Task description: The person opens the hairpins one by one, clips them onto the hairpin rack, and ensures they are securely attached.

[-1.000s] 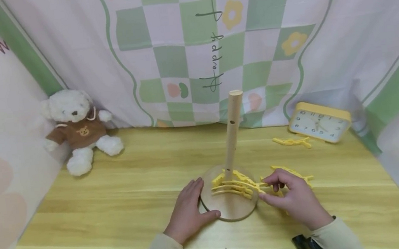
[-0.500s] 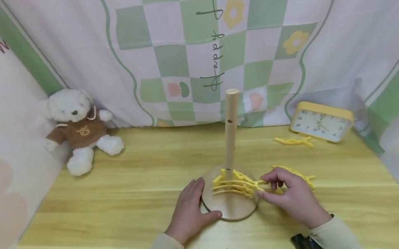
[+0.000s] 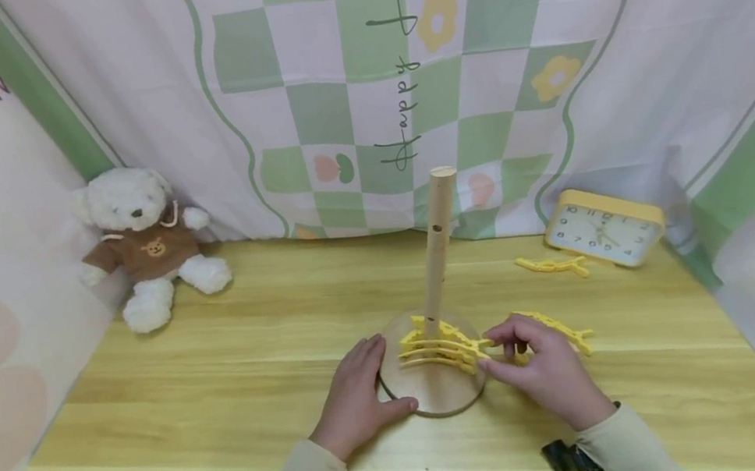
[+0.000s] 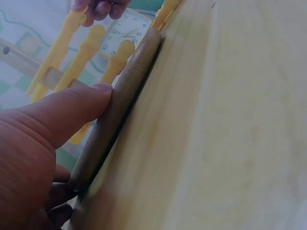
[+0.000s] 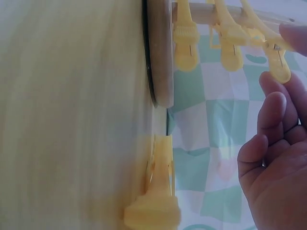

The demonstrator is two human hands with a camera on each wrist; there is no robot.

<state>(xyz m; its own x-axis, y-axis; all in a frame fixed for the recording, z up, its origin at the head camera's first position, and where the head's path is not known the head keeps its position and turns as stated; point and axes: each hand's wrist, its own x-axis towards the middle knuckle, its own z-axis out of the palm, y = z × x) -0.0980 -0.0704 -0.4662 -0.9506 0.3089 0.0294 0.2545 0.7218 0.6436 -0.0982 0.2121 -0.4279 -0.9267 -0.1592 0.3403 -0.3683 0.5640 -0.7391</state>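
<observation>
My left hand (image 3: 358, 399) holds the round wooden base (image 3: 440, 399) by its left rim. In the left wrist view the thumb (image 4: 81, 108) presses on one face of the base, with fingers behind it. From the base rises a wooden post (image 3: 438, 252) with holes. Low round the post sit yellow alligator hair clips, stacked one above another, two of which, a middle clip (image 5: 230, 48) and a lowest clip (image 5: 186, 45), show in the right wrist view. My right hand (image 3: 545, 364) pinches the handles of the topmost clip (image 4: 57, 50), whose arms reach round the post.
Right of my right hand lies a loose yellow clip (image 3: 581, 338). Farther back, another clip (image 3: 553, 267) lies before the yellow-framed clock (image 3: 603, 230). A white plush bear (image 3: 151, 244) sits at the back left. A patterned curtain (image 3: 313, 55) hangs behind the wooden table (image 3: 183, 440).
My right hand has moved slightly left with the pinched clip, bringing it closer in to the post. The left hand keeps its place on the base.
</observation>
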